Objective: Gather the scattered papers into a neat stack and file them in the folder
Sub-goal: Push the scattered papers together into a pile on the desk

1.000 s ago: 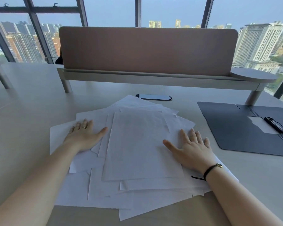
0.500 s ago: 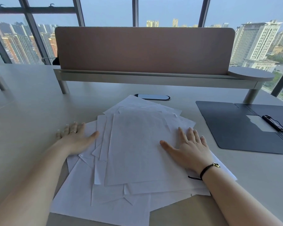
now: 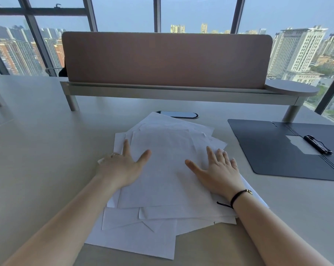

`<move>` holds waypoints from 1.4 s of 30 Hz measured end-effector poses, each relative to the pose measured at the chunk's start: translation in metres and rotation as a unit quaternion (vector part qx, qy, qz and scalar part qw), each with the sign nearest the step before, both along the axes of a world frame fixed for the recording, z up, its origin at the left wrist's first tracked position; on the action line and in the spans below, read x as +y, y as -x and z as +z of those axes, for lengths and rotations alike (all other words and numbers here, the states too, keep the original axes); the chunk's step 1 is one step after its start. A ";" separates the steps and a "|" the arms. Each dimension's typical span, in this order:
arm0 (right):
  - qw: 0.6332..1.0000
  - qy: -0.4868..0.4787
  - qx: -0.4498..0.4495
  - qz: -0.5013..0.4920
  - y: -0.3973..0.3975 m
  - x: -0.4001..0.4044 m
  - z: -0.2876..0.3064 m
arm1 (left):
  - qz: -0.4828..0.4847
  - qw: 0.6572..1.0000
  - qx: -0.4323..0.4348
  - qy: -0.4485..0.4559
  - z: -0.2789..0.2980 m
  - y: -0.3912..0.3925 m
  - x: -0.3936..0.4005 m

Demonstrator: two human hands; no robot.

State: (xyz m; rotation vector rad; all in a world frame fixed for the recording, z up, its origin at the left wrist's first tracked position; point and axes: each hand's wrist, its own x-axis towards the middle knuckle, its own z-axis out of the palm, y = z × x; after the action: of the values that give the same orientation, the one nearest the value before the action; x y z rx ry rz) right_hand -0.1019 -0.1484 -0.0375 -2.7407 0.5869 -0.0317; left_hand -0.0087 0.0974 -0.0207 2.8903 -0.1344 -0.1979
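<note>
Several white papers [image 3: 162,169] lie in a loose, overlapping pile on the desk in front of me, edges fanned out at different angles. My left hand [image 3: 122,164] rests flat on the pile's left edge, fingers spread, a ring on one finger. My right hand [image 3: 218,169] lies flat on the pile's right side, fingers apart, a black cord bracelet on the wrist. Neither hand holds a sheet. A dark folder [image 3: 273,148] lies open on the desk to the right, with a black clip [image 3: 318,144] along its spine and a pale label beside it.
A brown divider panel [image 3: 166,60] on a grey raised shelf [image 3: 181,93] crosses the desk behind the pile. A dark oval cable port [image 3: 178,114] sits just beyond the papers. The desk surface [image 3: 37,150] extends to the left. Windows show city buildings.
My left hand has slid right, pushing the left-side sheets inward so the pile is narrower. My right hand has stayed flat on the right side.
</note>
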 end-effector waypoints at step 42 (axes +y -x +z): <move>0.999 0.008 0.002 0.051 0.015 -0.013 0.004 | -0.142 0.942 -0.285 0.110 0.013 -0.014 0.042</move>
State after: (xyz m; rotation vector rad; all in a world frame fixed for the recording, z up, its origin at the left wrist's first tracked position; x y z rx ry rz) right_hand -0.1171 -0.1615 -0.0337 -2.7832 0.4480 -0.0067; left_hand 0.0050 0.1398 -0.0080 2.6035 -0.6309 0.5757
